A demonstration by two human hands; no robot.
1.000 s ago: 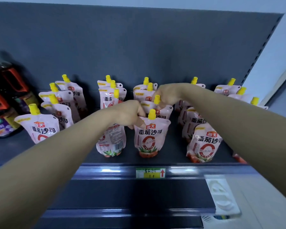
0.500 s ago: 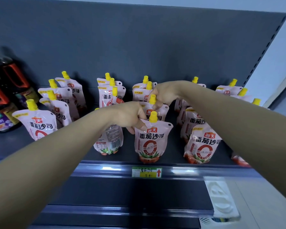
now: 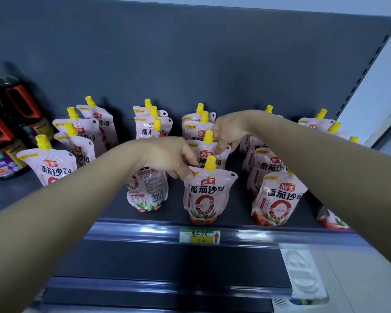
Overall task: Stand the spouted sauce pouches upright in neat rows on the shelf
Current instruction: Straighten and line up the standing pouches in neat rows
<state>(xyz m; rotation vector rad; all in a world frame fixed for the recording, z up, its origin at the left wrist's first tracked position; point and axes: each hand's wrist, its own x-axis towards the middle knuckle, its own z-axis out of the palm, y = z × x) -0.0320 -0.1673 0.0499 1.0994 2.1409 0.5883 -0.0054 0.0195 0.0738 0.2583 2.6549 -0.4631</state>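
Front pouch (image 3: 209, 195) upright at near edge of shelf (image 3: 239, 205), middle row. Left hand (image 3: 167, 159) pinches its top-left corner. Right hand (image 3: 229, 132), farther back, pinches second pouch (image 3: 204, 154) directly behind. Both long axes vertical.

Pink yellow-capped sauce pouches (image 3: 209, 193) upright in rows

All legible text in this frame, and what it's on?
"海天": logo, front centre pouch.
"番茄沙司": same pouch, under logo.
"零添加": its red ring; smaller print unreadable.
"品鲜": dark bottle label.
Price tag: writing blurred.
Back-facing pouch: print too small.
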